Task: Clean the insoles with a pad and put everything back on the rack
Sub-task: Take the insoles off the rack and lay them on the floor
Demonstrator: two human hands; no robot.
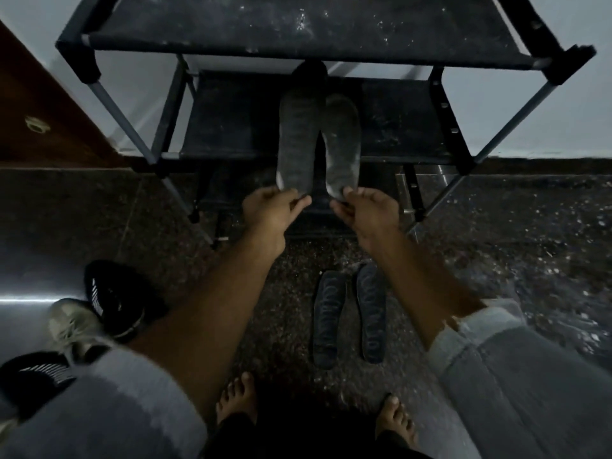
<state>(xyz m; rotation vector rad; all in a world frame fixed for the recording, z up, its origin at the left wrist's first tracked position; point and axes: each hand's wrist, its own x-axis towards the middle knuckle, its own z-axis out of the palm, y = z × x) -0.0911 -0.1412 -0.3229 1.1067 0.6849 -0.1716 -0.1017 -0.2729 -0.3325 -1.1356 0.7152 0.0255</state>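
Two grey insoles [299,140], pinched at the heels by the left hand [270,207] and right hand [366,208], are laid on the rack [231,127]; two dark insoles [347,316] and shoes [99,309] remain on the floor.

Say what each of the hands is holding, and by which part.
Left hand pinches the left grey insole at its near end; right hand pinches the right grey insole at its near end.
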